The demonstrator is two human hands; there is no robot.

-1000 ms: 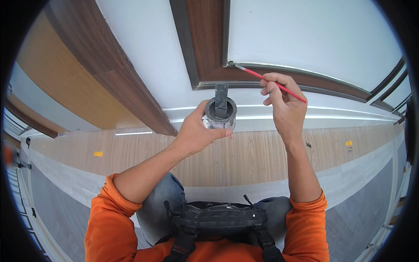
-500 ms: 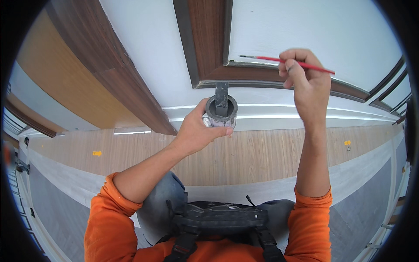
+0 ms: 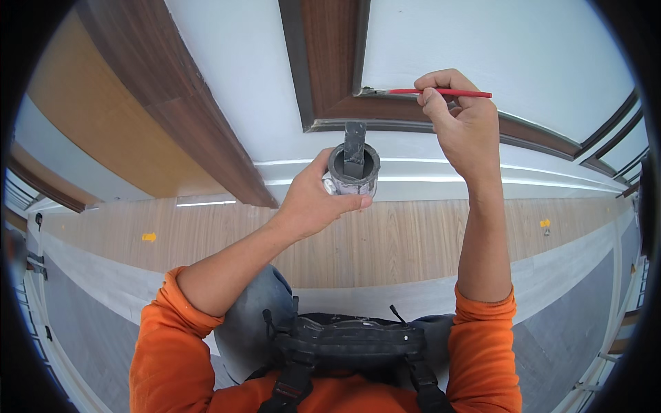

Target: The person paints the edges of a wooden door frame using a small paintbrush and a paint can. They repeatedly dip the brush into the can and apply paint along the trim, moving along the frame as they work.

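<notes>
1. The right hand pinches a thin red-handled brush between thumb and fingers, which are closed narrowly around the handle near its middle.
2. The brush lies nearly level: its long axis runs left to right, the red handle end pointing right past the knuckles and the dark bristle tip pointing left.
3. The tip rests at the inner corner of the brown wall moulding, where the upright strip meets the horizontal strip; whether the bristles press on the surface cannot be told.
4. So the work point lies to the left of the right hand's fingers, at about the same height, along the grey edge line of the moulding.
5. The left hand is wrapped around a small grey-stained paint cup, held upright, with a flat stirring stick standing in it.
6. The cup sits nearer and lower than the brush tip, almost straight below it and well apart from the wall.
7. The right hand is the nearer one to the moulding corner; the left only carries the cup.
</notes>
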